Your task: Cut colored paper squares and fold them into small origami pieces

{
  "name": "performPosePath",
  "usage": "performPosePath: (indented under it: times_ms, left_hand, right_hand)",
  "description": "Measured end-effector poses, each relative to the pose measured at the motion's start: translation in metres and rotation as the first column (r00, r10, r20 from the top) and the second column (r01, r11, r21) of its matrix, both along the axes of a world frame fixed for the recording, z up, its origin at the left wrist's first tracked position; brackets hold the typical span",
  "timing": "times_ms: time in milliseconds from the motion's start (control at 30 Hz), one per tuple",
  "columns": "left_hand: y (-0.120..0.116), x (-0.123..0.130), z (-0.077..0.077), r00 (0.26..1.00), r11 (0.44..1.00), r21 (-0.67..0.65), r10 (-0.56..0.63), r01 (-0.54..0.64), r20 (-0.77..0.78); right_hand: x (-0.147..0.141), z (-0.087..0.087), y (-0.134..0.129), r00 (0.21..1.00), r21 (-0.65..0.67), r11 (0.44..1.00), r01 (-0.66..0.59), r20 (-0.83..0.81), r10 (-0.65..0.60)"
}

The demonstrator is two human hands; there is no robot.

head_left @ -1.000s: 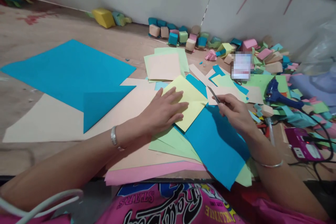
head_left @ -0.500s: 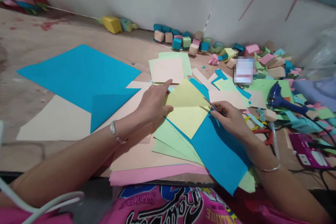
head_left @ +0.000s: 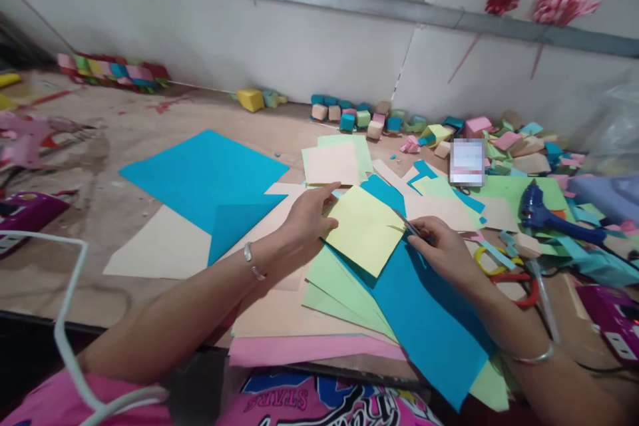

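Observation:
A square sheet of yellow paper [head_left: 369, 229] is held at its left corner by my left hand [head_left: 312, 213], thumb on top and index finger stretched along the edge. My right hand [head_left: 439, 243] grips small scissors [head_left: 414, 229], mostly hidden in the fingers. Their blades point left and touch the right corner of the yellow sheet. Beneath it lie a long blue sheet [head_left: 434, 319] and several light green sheets [head_left: 344, 296]. Cream sheets [head_left: 269, 316] and a pink sheet [head_left: 314, 351] lie lowest, at the table edge.
A large blue sheet [head_left: 210, 173] lies on the left. To the right are a blue glue gun [head_left: 539, 210], red-handled scissors [head_left: 529, 293] and a magenta power strip [head_left: 609, 323]. Folded paper blocks [head_left: 362, 118] line the wall. A white cable [head_left: 67, 319] hangs at lower left.
The view has tilted up and shifted left, so more wall and a second magenta power strip show. The crease and slit across the yellow sheet no longer show; both hands keep their places at it.

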State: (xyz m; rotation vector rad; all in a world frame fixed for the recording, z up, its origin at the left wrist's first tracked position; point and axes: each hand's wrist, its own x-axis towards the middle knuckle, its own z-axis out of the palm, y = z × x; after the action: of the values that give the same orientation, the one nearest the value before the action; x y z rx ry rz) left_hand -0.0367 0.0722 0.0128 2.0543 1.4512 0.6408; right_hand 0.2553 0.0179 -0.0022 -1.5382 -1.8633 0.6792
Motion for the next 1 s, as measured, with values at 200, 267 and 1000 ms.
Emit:
performPosePath:
  times_ms: [200,267,1000]
  left_hand:
    - [-0.001,0.000,0.001,1.000,1.000,-0.004,-0.014,0.014,-0.017]
    - [-0.002,0.001,0.000,0.999,1.000,0.012,-0.014,0.014,-0.033]
    - [-0.009,-0.005,0.006,0.993,0.990,0.110,0.094,-0.087,-0.067]
  right_hand:
    - [-0.001,-0.004,0.000,0.985,-0.118,0.989,0.087,-0.136,-0.103]
    - [-0.001,-0.005,-0.001,0.970,-0.176,0.979,0.101,-0.200,-0.136]
    - [-0.012,0.016,-0.005,0.694,-0.545,0.816,-0.196,-0.664,-0.277]
